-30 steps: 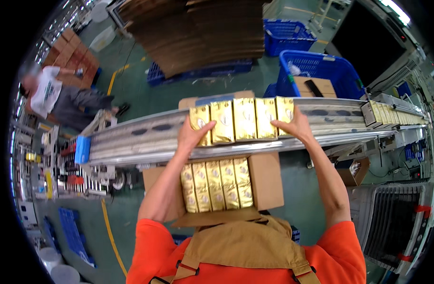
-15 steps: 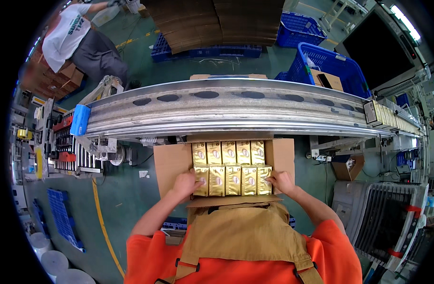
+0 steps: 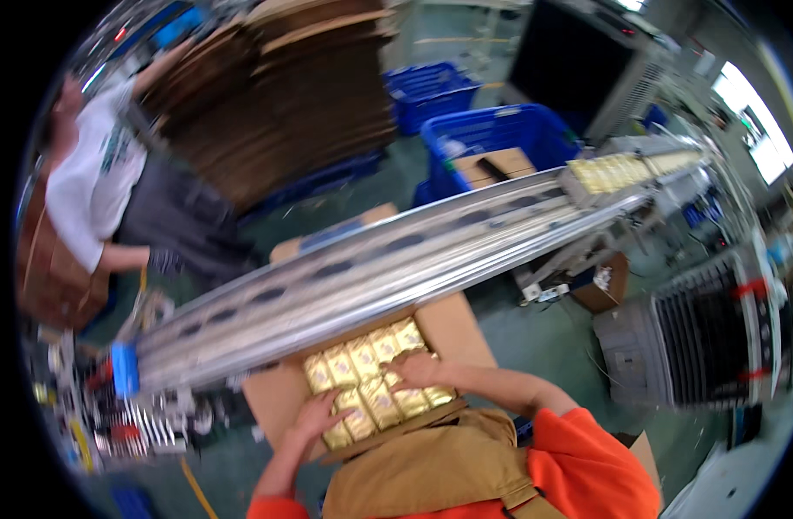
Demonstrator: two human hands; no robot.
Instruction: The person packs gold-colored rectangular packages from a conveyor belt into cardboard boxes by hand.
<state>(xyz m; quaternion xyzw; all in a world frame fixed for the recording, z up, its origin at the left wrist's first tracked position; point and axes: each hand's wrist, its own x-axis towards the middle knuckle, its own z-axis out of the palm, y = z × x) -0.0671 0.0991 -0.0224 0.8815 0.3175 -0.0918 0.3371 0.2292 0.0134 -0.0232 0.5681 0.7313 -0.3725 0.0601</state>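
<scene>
Head view: both hands lie flat, fingers spread, on gold packets (image 3: 370,376) packed in an open carton (image 3: 452,324) below the conveyor (image 3: 396,259). Left hand (image 3: 314,415) presses the near row, right hand (image 3: 414,370) the middle; neither grips anything.

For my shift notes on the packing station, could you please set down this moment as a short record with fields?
Left hand: left hand lies flat on the gold packets at the near left of the box.
Right hand: right hand presses flat on the packets' right side.
Grip: neither hand closes around anything.
Box: open cardboard box, flaps out, two rows of packets inside.
Conveyor: metal conveyor runs just beyond the box; more gold packets sit at its far right end.
Nearby: another person stands beside stacked flat cardboard; blue crates behind.
</scene>
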